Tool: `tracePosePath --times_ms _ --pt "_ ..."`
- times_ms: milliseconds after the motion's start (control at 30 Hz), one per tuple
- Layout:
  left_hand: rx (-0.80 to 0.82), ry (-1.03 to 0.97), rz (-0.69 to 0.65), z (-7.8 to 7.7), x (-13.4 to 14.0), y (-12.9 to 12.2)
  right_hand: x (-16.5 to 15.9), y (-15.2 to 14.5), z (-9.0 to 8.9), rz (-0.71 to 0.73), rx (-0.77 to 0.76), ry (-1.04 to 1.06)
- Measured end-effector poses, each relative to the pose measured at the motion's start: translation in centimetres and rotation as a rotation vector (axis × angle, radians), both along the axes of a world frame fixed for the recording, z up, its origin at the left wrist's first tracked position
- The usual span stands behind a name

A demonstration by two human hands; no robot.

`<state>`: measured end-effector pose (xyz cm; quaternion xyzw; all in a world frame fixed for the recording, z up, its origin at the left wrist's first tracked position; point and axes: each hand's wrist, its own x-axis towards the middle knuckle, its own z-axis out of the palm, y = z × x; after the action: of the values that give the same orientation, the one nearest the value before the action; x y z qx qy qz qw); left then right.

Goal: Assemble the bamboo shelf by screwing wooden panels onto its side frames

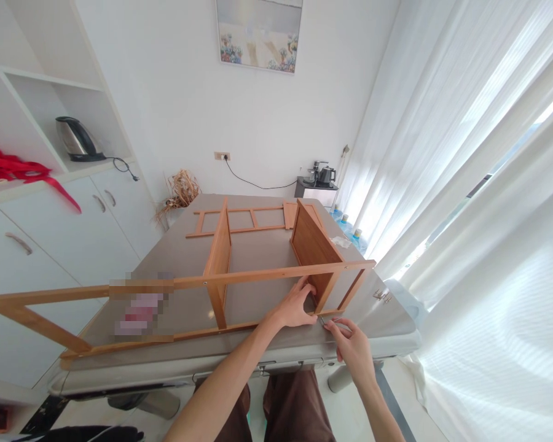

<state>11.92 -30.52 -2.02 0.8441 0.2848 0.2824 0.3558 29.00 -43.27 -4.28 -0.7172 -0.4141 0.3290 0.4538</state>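
A wooden shelf frame lies on its side along the near edge of the table, with two upright panels between its rails. My left hand is closed on it at the foot of the right-hand panel, thumb by the lower rail. Just to the right, my right hand pinches a small thin metal piece against the lower rail near that panel's end. Its exact kind is too small to tell.
Behind the panels, a ladder-like wooden frame lies on the grey table. Several small metal pieces lie at the right. A crumpled clear wrapper is near the far right edge. White curtains hang alongside.
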Motion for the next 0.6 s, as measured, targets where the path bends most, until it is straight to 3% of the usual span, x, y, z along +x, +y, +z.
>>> tracePosePath --times_ms 200,467,600 --pt "0.014 0.016 0.001 0.0 0.1 -0.1 -0.5 -1.1 -0.5 -0.004 0.082 -0.046" --pt "0.014 0.016 -0.005 0.2 0.0 -0.2 -1.4 -1.4 -0.8 0.011 0.159 -0.508" --pt "0.018 0.029 -0.007 0.2 0.0 -0.1 -1.4 -1.2 -1.0 0.038 0.157 -0.614"
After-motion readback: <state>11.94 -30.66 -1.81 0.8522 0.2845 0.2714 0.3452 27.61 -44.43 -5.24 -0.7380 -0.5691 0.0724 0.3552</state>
